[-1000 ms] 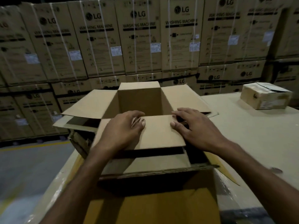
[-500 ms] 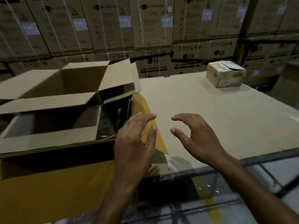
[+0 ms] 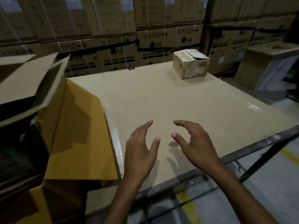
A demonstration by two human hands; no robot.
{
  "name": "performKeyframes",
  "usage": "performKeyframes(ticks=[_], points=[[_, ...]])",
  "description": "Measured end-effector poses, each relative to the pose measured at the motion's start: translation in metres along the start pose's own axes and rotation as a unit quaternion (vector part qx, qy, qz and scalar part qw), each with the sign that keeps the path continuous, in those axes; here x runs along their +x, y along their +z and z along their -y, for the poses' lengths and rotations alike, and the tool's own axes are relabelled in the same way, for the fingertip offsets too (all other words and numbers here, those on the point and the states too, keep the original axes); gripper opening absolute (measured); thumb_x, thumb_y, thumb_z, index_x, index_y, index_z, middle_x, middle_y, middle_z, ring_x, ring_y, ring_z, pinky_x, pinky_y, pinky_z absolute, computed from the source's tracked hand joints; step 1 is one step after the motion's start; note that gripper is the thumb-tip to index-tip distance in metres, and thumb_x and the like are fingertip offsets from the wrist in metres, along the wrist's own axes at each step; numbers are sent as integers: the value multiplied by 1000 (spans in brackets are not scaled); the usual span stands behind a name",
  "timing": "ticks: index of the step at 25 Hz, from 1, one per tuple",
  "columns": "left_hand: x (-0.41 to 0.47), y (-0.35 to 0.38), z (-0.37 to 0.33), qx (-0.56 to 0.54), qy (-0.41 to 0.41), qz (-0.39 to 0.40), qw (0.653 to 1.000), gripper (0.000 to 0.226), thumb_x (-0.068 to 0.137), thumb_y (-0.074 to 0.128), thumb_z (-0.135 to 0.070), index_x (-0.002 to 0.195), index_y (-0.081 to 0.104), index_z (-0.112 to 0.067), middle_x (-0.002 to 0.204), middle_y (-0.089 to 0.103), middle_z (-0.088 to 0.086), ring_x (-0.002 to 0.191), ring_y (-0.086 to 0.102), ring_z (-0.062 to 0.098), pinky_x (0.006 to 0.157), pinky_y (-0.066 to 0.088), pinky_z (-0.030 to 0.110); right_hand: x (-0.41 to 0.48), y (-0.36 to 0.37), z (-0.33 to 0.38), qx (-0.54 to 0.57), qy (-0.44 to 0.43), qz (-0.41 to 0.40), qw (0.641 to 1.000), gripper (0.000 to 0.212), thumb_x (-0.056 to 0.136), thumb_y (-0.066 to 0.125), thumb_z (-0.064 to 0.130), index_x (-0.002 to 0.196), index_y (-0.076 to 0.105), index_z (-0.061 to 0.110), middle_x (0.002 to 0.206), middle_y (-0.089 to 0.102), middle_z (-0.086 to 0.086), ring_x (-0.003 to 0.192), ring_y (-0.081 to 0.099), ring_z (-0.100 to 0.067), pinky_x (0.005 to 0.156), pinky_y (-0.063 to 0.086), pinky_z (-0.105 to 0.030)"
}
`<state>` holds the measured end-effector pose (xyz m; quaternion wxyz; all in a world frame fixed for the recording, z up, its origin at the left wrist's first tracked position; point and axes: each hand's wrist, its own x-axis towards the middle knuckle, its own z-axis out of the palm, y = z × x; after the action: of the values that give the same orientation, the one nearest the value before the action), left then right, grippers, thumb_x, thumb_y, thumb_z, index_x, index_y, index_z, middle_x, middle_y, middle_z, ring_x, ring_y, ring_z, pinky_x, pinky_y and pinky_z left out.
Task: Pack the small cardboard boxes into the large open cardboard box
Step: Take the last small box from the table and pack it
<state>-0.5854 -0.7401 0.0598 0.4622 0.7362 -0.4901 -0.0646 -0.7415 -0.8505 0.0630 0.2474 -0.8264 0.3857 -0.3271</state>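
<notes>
Both hands have moved off the large open cardboard box (image 3: 77, 126) and out over the table (image 3: 178, 97).
Left hand (image 3: 140, 152) and right hand (image 3: 194, 143) hover side by side above the tabletop, fingers loosely spread and slightly curled, holding nothing. The large box stands at the left edge of view; one small cardboard box (image 3: 191, 64) sits at the table's far right corner, well apart from the hands, before stacked LG washing machine cartons (image 3: 161, 41).

Small taped box (image 3: 191, 63) far right; large box (image 3: 53, 126) open left
</notes>
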Motion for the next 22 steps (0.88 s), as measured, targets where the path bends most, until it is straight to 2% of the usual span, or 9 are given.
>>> performKeyframes(ticks=[3, 5, 7, 11, 14, 16, 19, 22], points=[[40, 33, 3, -14, -16, 16, 1000, 50, 99, 60, -42, 146, 43, -46, 146, 46, -28, 133, 40, -5, 112, 41, 37, 31, -4, -31, 16, 27, -7, 999, 39, 98, 60, 46, 137, 56, 41, 129, 57, 27, 125, 48, 0, 102, 48, -34], [68, 52, 0, -9, -12, 15, 1000, 50, 99, 61, -40, 145, 44, -45, 141, 44, -33, 130, 39, -8, 111, 40, 32, 52, -8, -52, 16, 38, -6, 999, 39, 99, 59, 48, 137, 55, 42, 125, 52, 36, 124, 48, 2, 103, 49, -34], [95, 71, -7, -10, -14, 14, 1000, 49, 99, 62, -38, 145, 47, -43, 143, 47, -30, 132, 41, -7, 110, 38, 27, 75, -13, -74, 16, 52, -4, 999, 39, 98, 59, 49, 137, 54, 45, 119, 45, 45, 124, 48, 4, 103, 49, -35], [133, 121, -22, -3, -23, 10, 1000, 48, 98, 62, -37, 144, 48, -43, 145, 50, -26, 134, 42, -6, 109, 36, 22, 120, -28, -131, 44, 52, 5, 998, 36, 97, 62, 47, 133, 57, 46, 121, 50, 43, 124, 49, 3, 104, 49, -36], [148, 174, -36, 9, -54, -10, 998, 50, 98, 63, -37, 145, 47, -44, 146, 48, -28, 132, 39, -11, 108, 33, 19, 153, -44, -184, 57, 36, 28, 997, 35, 97, 62, 46, 132, 56, 48, 118, 47, 48, 122, 48, 6, 103, 47, -31], [153, 213, -49, 20, -81, -23, 996, 51, 98, 63, -37, 146, 46, -43, 147, 47, -27, 133, 39, -9, 112, 37, 27, 171, -58, -223, 68, 17, 50, 996, 36, 98, 62, 45, 133, 55, 50, 114, 42, 55, 120, 45, 8, 100, 43, -25], [157, 280, -75, 50, -136, -77, 986, 53, 97, 66, -33, 146, 48, -39, 148, 50, -18, 138, 43, 3, 115, 39, 42, 197, -88, -286, 48, -43, 103, 993, 37, 99, 61, 42, 136, 55, 43, 122, 47, 42, 122, 39, 10, 96, 33, -14], [146, 335, -115, 67, -184, -115, 974, 52, 98, 64, -33, 146, 46, -41, 149, 49, -17, 140, 41, 5, 115, 39, 43, 208, -122, -337, 34, -96, 153, 983, 37, 100, 61, 39, 137, 57, 36, 129, 52, 27, 125, 40, 5, 96, 32, -14]])
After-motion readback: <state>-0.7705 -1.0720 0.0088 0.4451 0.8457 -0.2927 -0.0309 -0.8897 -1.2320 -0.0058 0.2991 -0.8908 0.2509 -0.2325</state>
